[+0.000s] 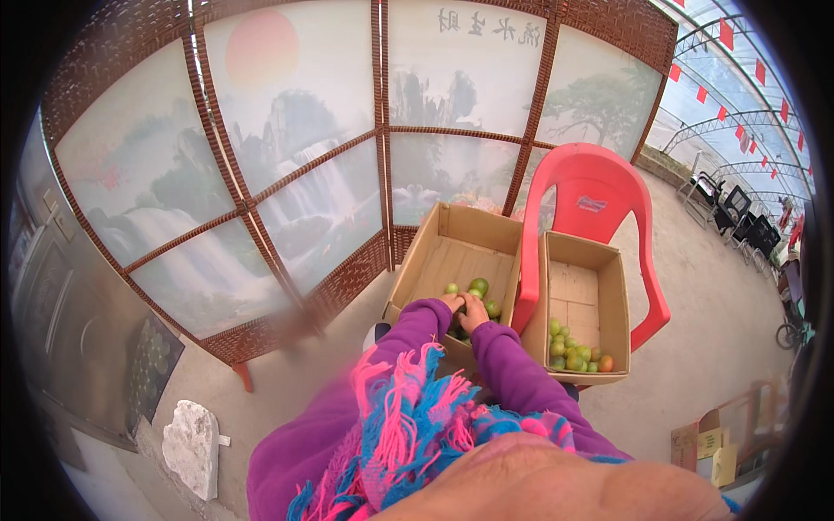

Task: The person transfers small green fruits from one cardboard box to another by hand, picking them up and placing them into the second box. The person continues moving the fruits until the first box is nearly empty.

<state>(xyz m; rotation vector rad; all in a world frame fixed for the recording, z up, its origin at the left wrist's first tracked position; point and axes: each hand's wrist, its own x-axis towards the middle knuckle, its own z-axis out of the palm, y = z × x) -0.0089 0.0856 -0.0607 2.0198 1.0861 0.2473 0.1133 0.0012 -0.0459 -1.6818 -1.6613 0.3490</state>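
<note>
Both of my hands are inside an open cardboard box (417,260), at its near end. My left hand (451,302) and my right hand (474,314) are close together over a pile of green tomatoes (479,286); whether either one grips a fruit is hidden by the fingers. To the right, a second open cardboard box (622,306) rests on a red plastic chair (642,215). Green tomatoes (575,362) and an orange-red tomato (606,363) lie gathered at its near end. The far parts of both boxes show bare cardboard.
A folding screen (313,169) with woven brown borders stands in front and to the left. A white stone slab (192,449) lies on the floor at lower left. Small cartons (707,443) stand at lower right. Black chairs (736,208) line the far right.
</note>
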